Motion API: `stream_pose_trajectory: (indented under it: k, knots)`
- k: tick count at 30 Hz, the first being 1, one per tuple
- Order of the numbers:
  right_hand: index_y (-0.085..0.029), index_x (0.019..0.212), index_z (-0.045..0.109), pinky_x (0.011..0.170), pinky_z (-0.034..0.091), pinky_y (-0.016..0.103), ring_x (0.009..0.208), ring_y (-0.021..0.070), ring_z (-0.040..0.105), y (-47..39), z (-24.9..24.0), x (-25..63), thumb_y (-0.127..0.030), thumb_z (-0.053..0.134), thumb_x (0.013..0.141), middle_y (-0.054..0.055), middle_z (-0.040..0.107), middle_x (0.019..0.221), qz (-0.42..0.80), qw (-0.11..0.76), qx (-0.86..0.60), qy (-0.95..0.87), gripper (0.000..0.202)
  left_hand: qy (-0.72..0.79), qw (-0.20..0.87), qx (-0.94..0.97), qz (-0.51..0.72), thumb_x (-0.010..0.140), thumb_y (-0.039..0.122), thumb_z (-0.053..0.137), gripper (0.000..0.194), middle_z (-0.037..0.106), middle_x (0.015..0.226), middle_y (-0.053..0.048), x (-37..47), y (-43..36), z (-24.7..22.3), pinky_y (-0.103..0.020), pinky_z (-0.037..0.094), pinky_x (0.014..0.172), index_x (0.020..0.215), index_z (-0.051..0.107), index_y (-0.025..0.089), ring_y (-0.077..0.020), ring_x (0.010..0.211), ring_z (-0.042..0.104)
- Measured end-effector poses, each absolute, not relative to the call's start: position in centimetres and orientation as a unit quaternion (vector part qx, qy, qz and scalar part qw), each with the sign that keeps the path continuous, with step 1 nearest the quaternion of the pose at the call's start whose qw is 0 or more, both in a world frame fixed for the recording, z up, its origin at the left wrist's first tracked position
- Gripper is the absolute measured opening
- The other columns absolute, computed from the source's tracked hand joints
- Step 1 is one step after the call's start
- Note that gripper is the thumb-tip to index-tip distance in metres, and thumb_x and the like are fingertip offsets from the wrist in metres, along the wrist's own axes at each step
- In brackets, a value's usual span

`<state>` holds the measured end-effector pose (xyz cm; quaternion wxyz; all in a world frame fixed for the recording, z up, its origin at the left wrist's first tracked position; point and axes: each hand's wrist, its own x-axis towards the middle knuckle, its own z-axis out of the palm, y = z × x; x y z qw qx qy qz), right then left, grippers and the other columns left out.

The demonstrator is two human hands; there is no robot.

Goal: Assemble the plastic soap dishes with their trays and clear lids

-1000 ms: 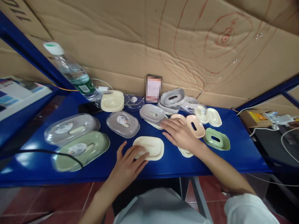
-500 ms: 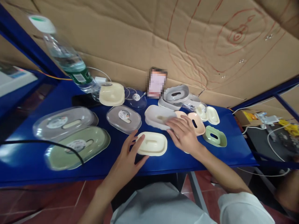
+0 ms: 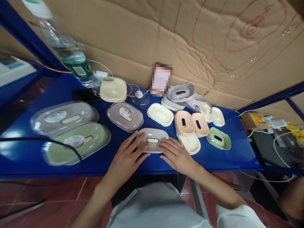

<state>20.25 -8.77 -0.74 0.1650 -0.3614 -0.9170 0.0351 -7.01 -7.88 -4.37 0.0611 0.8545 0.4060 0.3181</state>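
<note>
Between the two hands, near the front edge of the blue surface, lay a grey lid with a slot in its top. The left hand rested on its left end, fingers spread and touching the rim; the right hand lay against its right end, fingers flat. Neither grip was clenched: both were loose, pressed on the lid rather than wrapped round it.

Just beyond the lid sat a cream dish, and left of that a clear cover with a round sticker. Just right of the right hand lay a cream tray, touching two pink lids set side by side behind it. A green lid sat further right. Far off to the left of the left hand lay a long green case and a long clear case, a black cable crossing the green one. A water bottle leaned at the back.
</note>
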Motion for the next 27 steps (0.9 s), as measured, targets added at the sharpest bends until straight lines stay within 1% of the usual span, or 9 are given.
stream_pose_trajectory:
  k: [4,8,12,14,16,18,21,24,27]
  knots:
    - [-0.026,0.146,0.066,0.121,0.052,0.051,0.136,0.0256,0.068,-6.6,1.8,20.7,-0.037,0.056,0.112,0.009,0.076,0.140,0.042,0.149,-0.346,-0.925,0.038,0.411,0.077,0.849,0.324,0.101,0.025,0.072,0.030,0.064,0.156,-0.012,-6.9,-7.7,-4.5,-0.056,0.054,0.121,0.130,0.074,0.022,-0.0358,0.154,0.050]
    - [-0.020,0.139,0.069,0.114,0.052,0.045,0.132,0.0262,0.068,0.4,4.9,17.8,-0.038,0.043,0.116,0.010,0.075,0.139,0.017,0.142,-0.398,-0.906,0.039,0.409,0.099,0.851,0.315,0.102,0.027,0.070,0.028,0.064,0.156,-0.010,-6.7,-7.4,-4.6,-0.058,0.053,0.122,0.130,0.075,0.025,-0.0348,0.155,0.049]
    - [-0.016,0.148,0.060,0.106,0.052,0.047,0.126,0.0319,0.070,8.2,5.7,11.8,-0.038,0.033,0.118,0.016,0.069,0.146,-0.007,0.034,-0.510,-0.859,0.046,0.411,0.109,0.850,0.312,0.103,0.028,0.068,0.028,0.063,0.157,-0.009,-6.5,-7.5,-4.6,-0.058,0.054,0.122,0.130,0.075,0.027,-0.0335,0.157,0.048]
    - [-0.013,0.146,0.059,0.105,0.051,0.049,0.123,0.0344,0.071,10.5,5.3,9.1,-0.041,0.036,0.117,0.021,0.069,0.141,-0.017,-0.004,-0.546,-0.838,0.046,0.414,0.111,0.844,0.321,0.102,0.025,0.069,0.029,0.063,0.156,-0.009,-6.6,-7.7,-4.6,-0.057,0.054,0.121,0.130,0.075,0.027,-0.0326,0.156,0.048]
    - [-0.009,0.144,0.058,0.105,0.051,0.051,0.123,0.0373,0.071,11.6,4.5,7.2,-0.049,0.043,0.114,0.026,0.069,0.138,-0.021,-0.014,-0.560,-0.828,0.052,0.418,0.112,0.838,0.331,0.101,0.025,0.071,0.029,0.064,0.154,-0.010,-6.6,-7.9,-4.5,-0.057,0.055,0.121,0.129,0.074,0.027,-0.0323,0.154,0.050]
    - [-0.008,0.149,0.054,0.105,0.051,0.054,0.125,0.0402,0.069,12.0,3.8,6.2,-0.058,0.052,0.110,0.029,0.065,0.142,-0.011,-0.014,-0.576,-0.817,0.064,0.422,0.114,0.834,0.336,0.099,0.027,0.074,0.028,0.065,0.150,-0.011,-6.7,-8.1,-4.5,-0.057,0.055,0.119,0.127,0.074,0.025,-0.0326,0.149,0.053]
    - [-0.011,0.157,0.047,0.103,0.055,0.052,0.129,0.0408,0.068,12.4,3.4,5.7,-0.059,0.064,0.104,0.029,0.056,0.155,0.015,-0.012,-0.596,-0.802,0.074,0.424,0.123,0.831,0.339,0.097,0.029,0.077,0.033,0.065,0.148,-0.013,-6.8,-8.2,-4.2,-0.056,0.055,0.119,0.129,0.071,0.025,-0.0328,0.145,0.054]
    - [-0.016,0.155,0.052,0.104,0.057,0.048,0.131,0.0372,0.068,12.4,4.4,6.8,-0.056,0.058,0.107,0.021,0.062,0.153,0.048,0.021,-0.595,-0.802,0.063,0.435,0.149,0.818,0.345,0.097,0.029,0.078,0.051,0.060,0.153,-0.013,-6.8,-8.4,-4.0,-0.056,0.052,0.121,0.145,0.061,0.027,-0.0320,0.146,0.055]
    - [-0.017,0.154,0.055,0.113,0.055,0.052,0.135,0.0362,0.067,10.0,5.9,10.3,-0.052,0.054,0.109,0.016,0.065,0.152,0.075,0.126,-0.576,-0.804,0.057,0.465,0.203,0.786,0.353,0.096,0.030,0.079,0.069,0.053,0.161,-0.013,-6.9,-8.7,-4.2,-0.053,0.049,0.125,0.158,0.047,0.031,-0.0298,0.150,0.054]
